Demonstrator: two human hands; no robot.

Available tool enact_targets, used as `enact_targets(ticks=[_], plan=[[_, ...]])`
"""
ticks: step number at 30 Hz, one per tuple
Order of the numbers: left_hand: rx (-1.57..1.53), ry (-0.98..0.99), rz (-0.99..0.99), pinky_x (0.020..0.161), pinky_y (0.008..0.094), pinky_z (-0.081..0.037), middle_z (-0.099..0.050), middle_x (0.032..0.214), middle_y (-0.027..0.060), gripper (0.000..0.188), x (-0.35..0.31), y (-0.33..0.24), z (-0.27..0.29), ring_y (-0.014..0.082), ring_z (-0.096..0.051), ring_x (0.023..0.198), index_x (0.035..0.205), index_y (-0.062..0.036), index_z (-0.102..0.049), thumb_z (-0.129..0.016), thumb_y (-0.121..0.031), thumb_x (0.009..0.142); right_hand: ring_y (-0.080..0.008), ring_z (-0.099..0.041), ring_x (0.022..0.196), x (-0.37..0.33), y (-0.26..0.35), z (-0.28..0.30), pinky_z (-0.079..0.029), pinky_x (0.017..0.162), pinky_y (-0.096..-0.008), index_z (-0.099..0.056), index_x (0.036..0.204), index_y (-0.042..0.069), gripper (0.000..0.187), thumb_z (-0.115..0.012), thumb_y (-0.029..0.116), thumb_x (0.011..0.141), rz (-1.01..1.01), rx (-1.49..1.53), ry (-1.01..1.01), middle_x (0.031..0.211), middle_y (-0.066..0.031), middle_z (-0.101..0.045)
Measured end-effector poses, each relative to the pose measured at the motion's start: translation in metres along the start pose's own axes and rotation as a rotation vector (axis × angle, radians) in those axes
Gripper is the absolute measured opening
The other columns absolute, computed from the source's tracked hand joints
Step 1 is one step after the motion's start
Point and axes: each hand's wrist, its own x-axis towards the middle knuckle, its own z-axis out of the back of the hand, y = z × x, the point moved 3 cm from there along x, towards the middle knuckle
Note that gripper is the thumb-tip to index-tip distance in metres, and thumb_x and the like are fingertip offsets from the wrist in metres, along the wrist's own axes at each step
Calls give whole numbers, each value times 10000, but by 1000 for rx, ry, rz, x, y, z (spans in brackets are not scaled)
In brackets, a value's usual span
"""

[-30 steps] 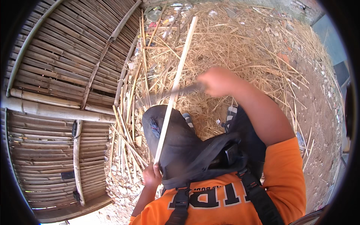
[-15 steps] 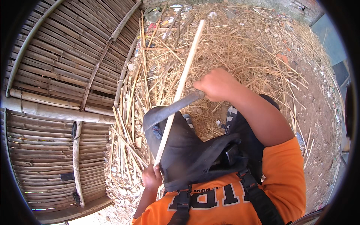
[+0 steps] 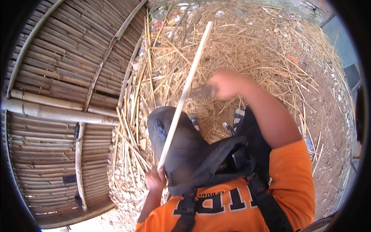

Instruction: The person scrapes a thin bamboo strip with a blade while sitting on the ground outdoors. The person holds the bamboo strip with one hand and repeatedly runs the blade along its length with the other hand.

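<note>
A long pale bamboo strip (image 3: 177,116) slants across my left thigh, its far end out over the straw-like shavings. My left hand (image 3: 155,179) is closed around its near end beside my hip. My right hand (image 3: 228,84) is closed in a fist on the handle of a machete (image 3: 210,91), just to the right of the strip. Motion smears the blade now, so its exact place and whether it touches the strip cannot be made out. The earlier frame shows a broad, grey, curved blade.
Bamboo shavings (image 3: 224,50) cover the ground ahead. Loose split strips (image 3: 131,143) lie along the left, next to a bamboo slat wall (image 3: 58,69). My bent left knee (image 3: 160,116) lies under the strip. Bare earth (image 3: 328,127) shows at the right.
My right hand has shifted slightly right, and the blade that lay across the strip over my left knee has swung away into a blur. My left hand and the strip have barely moved.
</note>
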Motion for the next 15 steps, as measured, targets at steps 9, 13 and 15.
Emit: enact_targets(ticks=[9,13,15], plan=[[-26,-28,-10,531,546,-455,-564,587,223,401,6,-3,7,463,-581,558,749,-34,-553,-491,-332,1011,-269,-700,839,1,-4,6,-567,765,-435,-719,1071,62,266,-715,120,812,-113,134,-200,846,-158,-694],[-28,-9,6,540,552,-446,-569,602,240,375,3,0,-2,474,-575,566,790,-15,-557,-495,-317,1004,-337,-702,860,5,10,-4,-557,766,-453,-711,964,31,183,-641,100,809,16,-97,-42,897,-206,-701],[-57,21,-3,531,554,-446,-569,609,245,371,11,-1,-4,467,-576,562,792,-18,-554,-499,-319,1000,-340,-700,865,6,-84,2,-557,775,-459,-713,1012,33,227,-645,104,807,-312,251,-494,917,-217,-703]])
